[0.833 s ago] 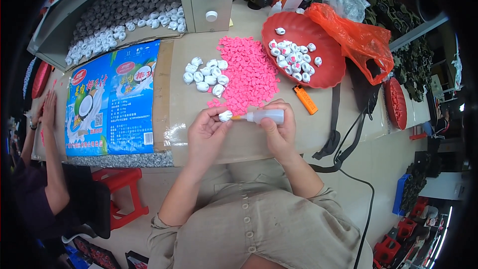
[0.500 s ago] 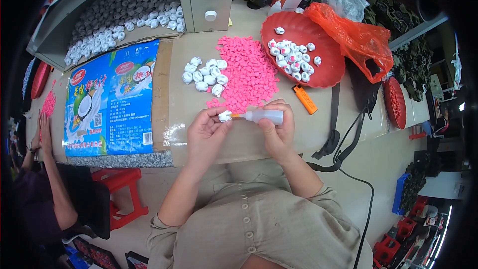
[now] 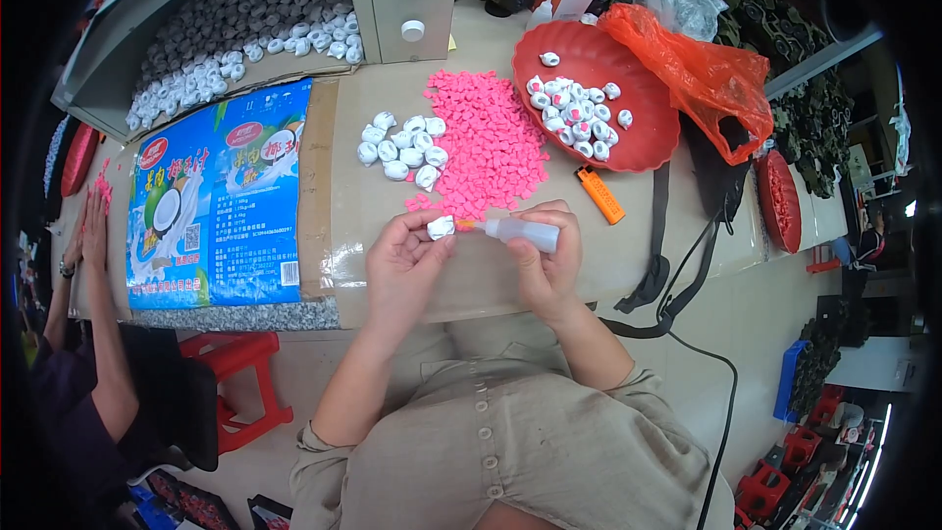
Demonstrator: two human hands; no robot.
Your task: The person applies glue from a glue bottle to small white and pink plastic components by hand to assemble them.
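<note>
My left hand (image 3: 400, 260) pinches a small white rounded piece (image 3: 441, 228) between thumb and fingertips. In my right hand (image 3: 551, 275) lies a translucent squeeze bottle (image 3: 528, 234), held sideways with its orange nozzle toward that piece. A small gap seems to part nozzle and piece. Just beyond both hands spreads a heap of small pink pieces (image 3: 486, 142). Left of the heap sits a cluster of similar white pieces (image 3: 400, 145). A red scalloped dish (image 3: 648, 142) at the right holds more white pieces, several showing pink bits.
An orange lighter (image 3: 601, 196) lies below the dish, beside a black strap (image 3: 677, 275). An orange-red plastic bag (image 3: 702, 74) overlaps the dish rim. Flattened blue cardboard (image 3: 216, 206) covers the left, under a grey box unit (image 3: 412, 0). At far left, a co-worker's hands (image 3: 95, 236) touch pink pieces.
The nozzle has drawn slightly away from the white piece, which has shifted a little left. My right hand stays nearly in place. The co-worker's hands moved slightly farther up the table.
</note>
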